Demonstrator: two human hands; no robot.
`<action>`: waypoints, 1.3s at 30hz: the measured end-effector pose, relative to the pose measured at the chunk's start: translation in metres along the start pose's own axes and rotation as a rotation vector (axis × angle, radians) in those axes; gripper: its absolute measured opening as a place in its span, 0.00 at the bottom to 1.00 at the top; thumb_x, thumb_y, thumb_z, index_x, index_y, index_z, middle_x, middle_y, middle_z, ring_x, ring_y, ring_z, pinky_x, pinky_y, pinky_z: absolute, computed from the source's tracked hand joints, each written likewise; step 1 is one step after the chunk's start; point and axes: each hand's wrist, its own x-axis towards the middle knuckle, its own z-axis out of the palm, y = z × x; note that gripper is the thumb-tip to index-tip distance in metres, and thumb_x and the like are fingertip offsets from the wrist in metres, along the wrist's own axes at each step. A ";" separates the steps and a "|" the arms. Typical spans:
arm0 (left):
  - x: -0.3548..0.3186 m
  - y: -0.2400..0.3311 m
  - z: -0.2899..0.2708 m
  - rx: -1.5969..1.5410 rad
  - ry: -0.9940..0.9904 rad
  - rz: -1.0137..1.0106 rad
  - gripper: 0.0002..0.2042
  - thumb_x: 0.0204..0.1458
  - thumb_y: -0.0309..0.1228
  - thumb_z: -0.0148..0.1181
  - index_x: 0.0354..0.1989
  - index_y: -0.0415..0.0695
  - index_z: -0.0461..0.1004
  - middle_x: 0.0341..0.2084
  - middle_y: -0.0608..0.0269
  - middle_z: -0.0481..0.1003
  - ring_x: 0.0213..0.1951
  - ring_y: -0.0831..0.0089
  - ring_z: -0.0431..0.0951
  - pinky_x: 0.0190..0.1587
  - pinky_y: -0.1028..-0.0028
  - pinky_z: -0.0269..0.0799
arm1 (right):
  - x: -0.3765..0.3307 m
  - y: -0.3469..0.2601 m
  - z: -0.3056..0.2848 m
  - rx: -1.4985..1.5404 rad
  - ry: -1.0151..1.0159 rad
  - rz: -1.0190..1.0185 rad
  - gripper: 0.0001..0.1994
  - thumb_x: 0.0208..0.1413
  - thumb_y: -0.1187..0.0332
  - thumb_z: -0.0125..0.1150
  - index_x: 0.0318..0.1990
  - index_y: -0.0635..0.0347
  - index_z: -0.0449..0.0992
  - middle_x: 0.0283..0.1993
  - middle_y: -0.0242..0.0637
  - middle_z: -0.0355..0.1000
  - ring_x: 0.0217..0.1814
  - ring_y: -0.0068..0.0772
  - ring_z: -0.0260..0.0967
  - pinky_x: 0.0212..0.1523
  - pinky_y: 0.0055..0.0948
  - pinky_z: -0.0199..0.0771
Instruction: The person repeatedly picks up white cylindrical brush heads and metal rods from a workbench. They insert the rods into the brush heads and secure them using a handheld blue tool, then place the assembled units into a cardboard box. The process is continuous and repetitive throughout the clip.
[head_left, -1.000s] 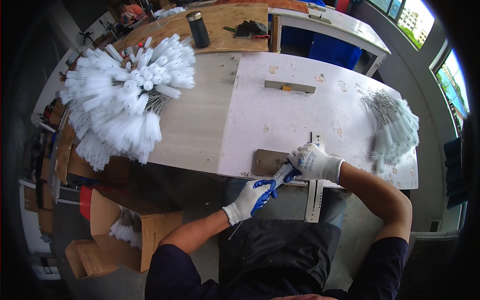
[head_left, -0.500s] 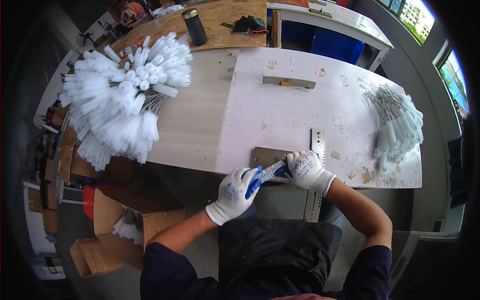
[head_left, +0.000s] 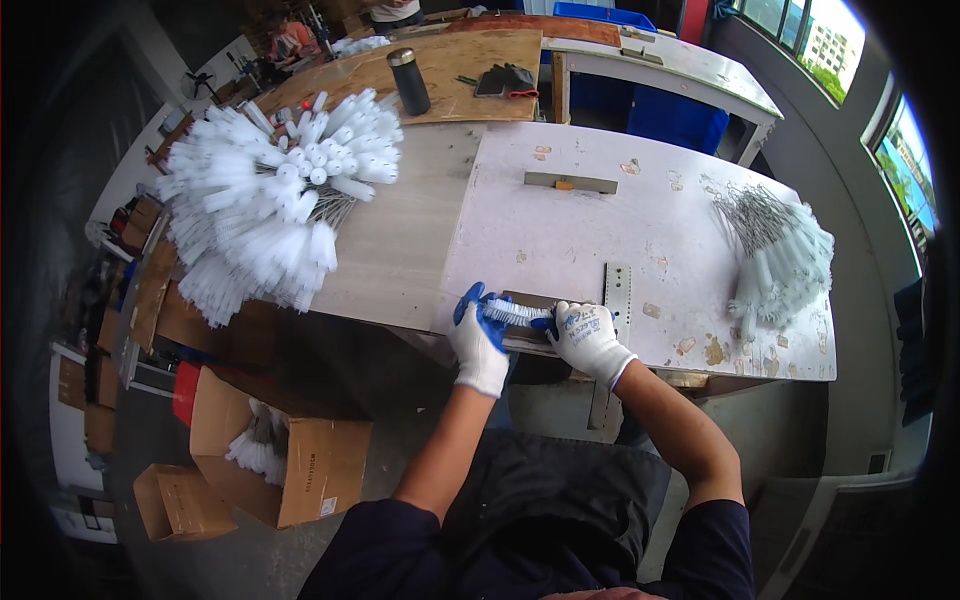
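Observation:
A white-bristled wire brush (head_left: 514, 314) lies nearly level between my hands at the table's front edge. My left hand (head_left: 480, 342), in a white glove with blue palm, is closed round its left end. A thin wire seems to run out leftward past those fingers. At the other end my right hand (head_left: 588, 338), gloved alike, pinches the brush. Just behind the brush is a flat metal plate (head_left: 534, 299), partly hidden by it and my hands. Beside my right hand a perforated metal strip (head_left: 618, 295) crosses the table edge.
A big heap of white brushes (head_left: 250, 235) stands left, a smaller bundle (head_left: 782, 262) right. A metal bar (head_left: 590, 184) lies farther back on the white table (head_left: 560, 240). Behind are a dark flask (head_left: 409, 84) and dark gloves (head_left: 508, 80). Cardboard boxes (head_left: 325, 475) sit lower left.
My left hand has turned upright and its fingers have risen toward the table, so the brush has gone from slanted to nearly level. The whole view has shifted slightly.

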 end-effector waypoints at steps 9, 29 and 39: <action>0.063 -0.024 0.062 0.327 -0.106 -0.120 0.11 0.57 0.27 0.51 0.42 0.42 0.80 0.13 0.77 0.59 0.12 0.82 0.55 0.14 0.76 0.53 | 0.007 0.032 0.010 -0.106 0.043 -0.272 0.20 0.61 0.50 0.55 0.39 0.61 0.75 0.35 0.44 0.79 0.38 0.44 0.80 0.42 0.41 0.76; 0.102 0.007 0.058 1.411 -0.388 0.361 0.14 0.61 0.37 0.57 0.38 0.37 0.80 0.25 0.60 0.80 0.26 0.75 0.79 0.30 0.69 0.73 | 0.011 0.018 0.035 0.005 0.302 -0.072 0.17 0.55 0.49 0.63 0.35 0.54 0.78 0.33 0.41 0.78 0.36 0.45 0.78 0.41 0.43 0.76; 0.125 0.194 0.028 2.569 -0.145 1.247 0.12 0.57 0.36 0.55 0.45 0.46 0.76 0.45 0.48 0.75 0.50 0.51 0.75 0.53 0.52 0.69 | 0.007 0.022 0.046 0.128 0.550 -0.137 0.19 0.50 0.52 0.69 0.37 0.57 0.74 0.36 0.41 0.74 0.41 0.46 0.74 0.42 0.44 0.73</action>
